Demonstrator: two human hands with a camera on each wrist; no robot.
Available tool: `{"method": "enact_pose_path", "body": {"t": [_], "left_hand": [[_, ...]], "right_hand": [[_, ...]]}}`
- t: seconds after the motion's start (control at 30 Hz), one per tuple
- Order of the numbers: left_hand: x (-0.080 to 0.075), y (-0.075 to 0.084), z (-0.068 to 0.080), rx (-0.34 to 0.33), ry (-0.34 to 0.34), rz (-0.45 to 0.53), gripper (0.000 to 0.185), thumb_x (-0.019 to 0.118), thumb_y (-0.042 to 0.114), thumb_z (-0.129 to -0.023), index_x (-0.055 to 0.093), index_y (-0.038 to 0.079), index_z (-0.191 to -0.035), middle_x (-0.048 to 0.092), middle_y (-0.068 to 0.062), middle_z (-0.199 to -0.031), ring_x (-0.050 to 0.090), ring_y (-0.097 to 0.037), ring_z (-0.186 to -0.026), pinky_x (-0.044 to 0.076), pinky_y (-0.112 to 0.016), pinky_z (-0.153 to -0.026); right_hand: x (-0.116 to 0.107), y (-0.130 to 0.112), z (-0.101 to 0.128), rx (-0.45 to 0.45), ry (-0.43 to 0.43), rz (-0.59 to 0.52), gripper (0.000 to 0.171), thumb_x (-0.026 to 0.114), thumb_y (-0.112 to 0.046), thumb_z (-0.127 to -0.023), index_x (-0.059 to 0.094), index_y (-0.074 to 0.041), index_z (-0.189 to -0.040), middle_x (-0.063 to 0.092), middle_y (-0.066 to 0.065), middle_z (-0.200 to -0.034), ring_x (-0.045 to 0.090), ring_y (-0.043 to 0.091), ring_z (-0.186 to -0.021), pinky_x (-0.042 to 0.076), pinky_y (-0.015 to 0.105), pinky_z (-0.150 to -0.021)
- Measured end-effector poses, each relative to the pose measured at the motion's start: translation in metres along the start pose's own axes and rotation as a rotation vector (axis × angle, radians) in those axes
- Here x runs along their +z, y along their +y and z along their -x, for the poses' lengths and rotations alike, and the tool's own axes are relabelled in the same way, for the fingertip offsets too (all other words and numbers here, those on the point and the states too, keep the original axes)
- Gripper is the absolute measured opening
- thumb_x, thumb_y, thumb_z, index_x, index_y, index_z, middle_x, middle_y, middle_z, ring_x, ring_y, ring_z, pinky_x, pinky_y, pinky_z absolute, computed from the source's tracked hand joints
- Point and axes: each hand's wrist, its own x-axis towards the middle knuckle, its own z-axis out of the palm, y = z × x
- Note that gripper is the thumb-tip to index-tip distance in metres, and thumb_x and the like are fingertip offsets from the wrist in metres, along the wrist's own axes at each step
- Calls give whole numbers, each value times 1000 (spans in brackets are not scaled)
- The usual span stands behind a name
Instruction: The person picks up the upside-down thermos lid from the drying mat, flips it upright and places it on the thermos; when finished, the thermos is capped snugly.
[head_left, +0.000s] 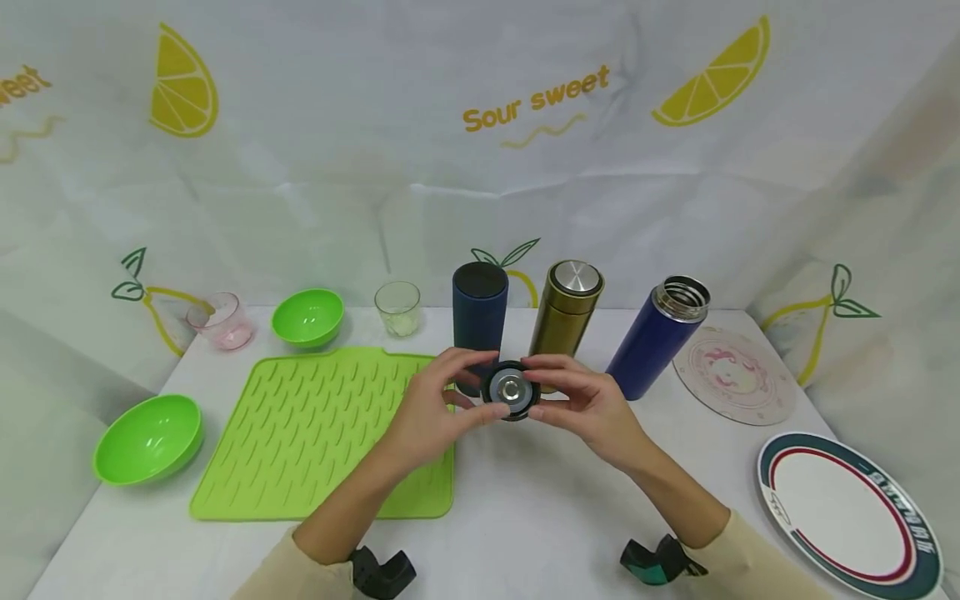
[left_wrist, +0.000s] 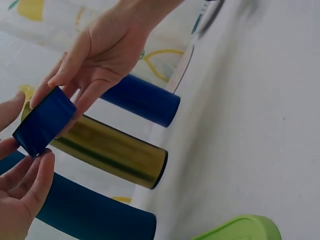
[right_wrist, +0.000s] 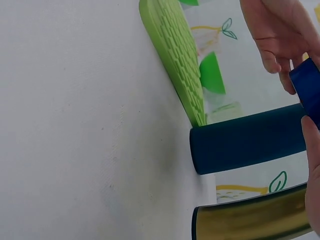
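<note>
Between both hands is a blue bottle lid [head_left: 511,390], its underside with a dark rim and pale round centre facing the head camera. My left hand [head_left: 437,408] pinches its left edge with thumb and fingers. On the opposite edge, my right hand [head_left: 588,407] grips with thumb below and fingers above. The left wrist view shows the lid's smooth blue side [left_wrist: 46,121]. Behind the hands stand a dark blue bottle [head_left: 480,312] with its top on, a gold bottle [head_left: 564,312] with a silver-topped lid, and a blue bottle [head_left: 651,346] with its steel mouth uncovered.
To the left lie a green ridged mat [head_left: 315,442], a larger green bowl [head_left: 148,440] and a smaller one [head_left: 307,318]. A pink glass [head_left: 225,323] and a clear glass [head_left: 398,310] stand at the back. At right are a round pink mat [head_left: 735,375] and a white plate [head_left: 843,517].
</note>
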Motion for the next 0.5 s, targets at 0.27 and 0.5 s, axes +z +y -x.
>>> {"method": "enact_pose_path", "body": {"t": [0.27, 0.5], "left_hand": [[-3, 3, -5, -129, 51, 64, 34, 83, 20, -86, 74, 17, -118, 78, -8, -107, 70, -13, -88, 59, -22, -72], [2, 3, -6, 86, 101, 44, 35, 83, 5, -83, 73, 8, -117, 75, -10, -106, 71, -20, -97, 63, -21, -77]], "right_hand": [[-2, 4, -1, -25, 8, -8, 39, 71, 13, -86, 63, 14, -124, 60, -5, -138, 64, 8, -122, 60, 27, -94], [-4, 2, -3, -31, 40, -19, 44, 64, 13, -91, 57, 7, -134, 61, -2, -143, 62, 8, -129, 56, 22, -101]]}}
